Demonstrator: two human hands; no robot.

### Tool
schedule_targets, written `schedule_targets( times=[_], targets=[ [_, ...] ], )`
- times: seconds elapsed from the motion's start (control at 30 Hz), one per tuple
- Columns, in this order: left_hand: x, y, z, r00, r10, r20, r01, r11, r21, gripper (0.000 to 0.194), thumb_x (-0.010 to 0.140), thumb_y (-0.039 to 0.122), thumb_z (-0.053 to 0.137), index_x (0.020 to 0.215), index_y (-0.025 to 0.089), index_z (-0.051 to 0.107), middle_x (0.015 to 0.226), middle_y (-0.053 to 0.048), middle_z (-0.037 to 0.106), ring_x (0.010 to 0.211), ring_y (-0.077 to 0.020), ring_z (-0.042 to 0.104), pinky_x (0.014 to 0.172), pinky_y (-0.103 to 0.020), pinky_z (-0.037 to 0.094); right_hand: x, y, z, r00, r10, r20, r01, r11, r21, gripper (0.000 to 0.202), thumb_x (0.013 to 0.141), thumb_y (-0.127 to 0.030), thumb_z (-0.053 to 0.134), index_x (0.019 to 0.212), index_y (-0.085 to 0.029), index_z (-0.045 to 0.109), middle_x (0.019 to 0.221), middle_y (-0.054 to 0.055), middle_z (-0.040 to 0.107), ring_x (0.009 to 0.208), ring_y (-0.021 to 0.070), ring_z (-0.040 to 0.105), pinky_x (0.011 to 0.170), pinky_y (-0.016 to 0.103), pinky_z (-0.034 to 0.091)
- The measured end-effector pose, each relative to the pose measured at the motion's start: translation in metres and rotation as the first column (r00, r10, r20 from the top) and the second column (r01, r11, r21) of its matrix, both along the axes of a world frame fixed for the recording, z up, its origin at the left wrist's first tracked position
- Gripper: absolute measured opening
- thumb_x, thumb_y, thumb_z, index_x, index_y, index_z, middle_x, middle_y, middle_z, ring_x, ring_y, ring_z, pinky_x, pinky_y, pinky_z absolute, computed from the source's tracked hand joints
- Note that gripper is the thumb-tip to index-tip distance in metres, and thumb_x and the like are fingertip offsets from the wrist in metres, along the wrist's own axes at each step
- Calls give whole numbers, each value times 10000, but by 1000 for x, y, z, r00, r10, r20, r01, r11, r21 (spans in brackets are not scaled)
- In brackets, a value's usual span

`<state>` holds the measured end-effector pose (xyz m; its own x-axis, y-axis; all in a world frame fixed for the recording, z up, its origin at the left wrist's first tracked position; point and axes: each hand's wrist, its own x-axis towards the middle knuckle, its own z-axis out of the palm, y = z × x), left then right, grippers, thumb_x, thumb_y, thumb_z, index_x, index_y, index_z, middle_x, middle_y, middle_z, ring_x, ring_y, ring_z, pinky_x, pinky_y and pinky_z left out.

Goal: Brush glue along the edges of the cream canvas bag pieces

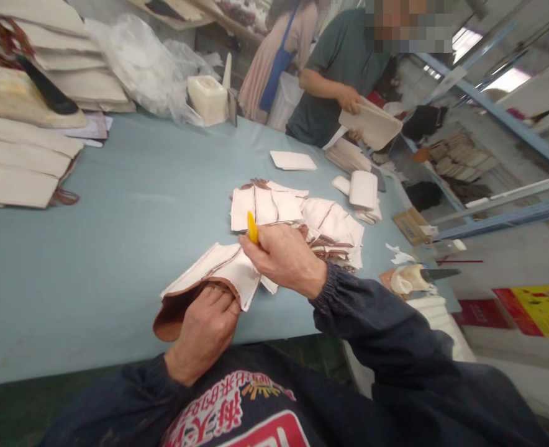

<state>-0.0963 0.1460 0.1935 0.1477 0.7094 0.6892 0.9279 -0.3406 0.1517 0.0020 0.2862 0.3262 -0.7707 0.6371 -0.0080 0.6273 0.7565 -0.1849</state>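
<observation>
A sewn pouch [228, 261], off-white outside with dark seams and brown leather-like inside, lies tilted near the table's front edge. My left hand [209, 326] reaches into its mouth, with curled fingers partly hidden inside, and holds it. My right hand [286, 257] is closed around a slim tool with a yellow handle [253, 228], over the pouch's far right corner. The tool's working end is hidden by the hand. Just beyond sit two piles of similar sewn pieces, the left pile [265, 205] and the right pile [333, 223].
Stacked off-white pieces [18, 161] and a brush with a dark handle [51, 87] lie at the left. A plastic bag [137, 68] and a whitish container [207, 99] stand at the back. Across the table [116, 248], a co-worker [335, 81] holds flat panels [372, 121]. A glue-stained pot [407, 279] is at right.
</observation>
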Motion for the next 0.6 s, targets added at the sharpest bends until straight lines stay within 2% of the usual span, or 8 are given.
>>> schedule_targets(
  times=[0.1,0.2,0.33,0.43,0.53,0.6],
  targets=[
    [1,-2,-1,1000,-11,12,12,1000,-6,309,930,21,430,784,138,675,822,-138,713,835,-274,650,868,-433,558,3,-12,4,999,54,7,-53,997,-55,406,1028,-349,512,670,-175,588,565,-30,407,541,114,288,579,317,169],
    [2,-2,-2,999,-29,36,30,999,-27,309,929,33,433,776,150,674,838,-137,716,861,-278,656,876,-439,567,9,-25,7,994,82,-75,-93,983,-161,429,1013,-317,534,607,-185,485,547,-63,285,519,95,238,568,315,157],
    [3,-1,-2,995,-46,85,48,999,-13,308,933,22,440,883,149,716,965,-144,743,1018,-282,664,961,-456,557,18,-40,7,958,69,-280,-161,933,-321,450,999,-319,523,583,-201,399,540,-68,309,500,81,265,537,298,193],
    [2,-1,-3,995,-42,88,41,999,8,307,926,23,440,914,147,721,920,-142,733,1012,-294,665,925,-462,565,31,-42,2,871,-43,-489,-219,858,-465,420,1014,-384,496,634,-204,489,559,-47,421,520,92,393,521,266,288],
    [1,-1,-4,995,-31,95,33,999,-25,273,920,32,459,875,147,702,876,-141,725,934,-296,670,862,-453,575,47,-27,-14,721,-280,-634,-244,754,-610,409,1025,-514,501,804,-188,613,509,-69,445,449,88,396,451,232,311],
    [0,-2,-5,991,-30,134,35,999,-39,258,921,16,469,891,136,695,897,-146,732,936,-290,679,856,-433,578,54,-8,-33,597,-400,-695,-213,757,-618,432,1014,-574,520,901,-173,637,487,-82,473,397,74,364,410,212,287]
  ],
)
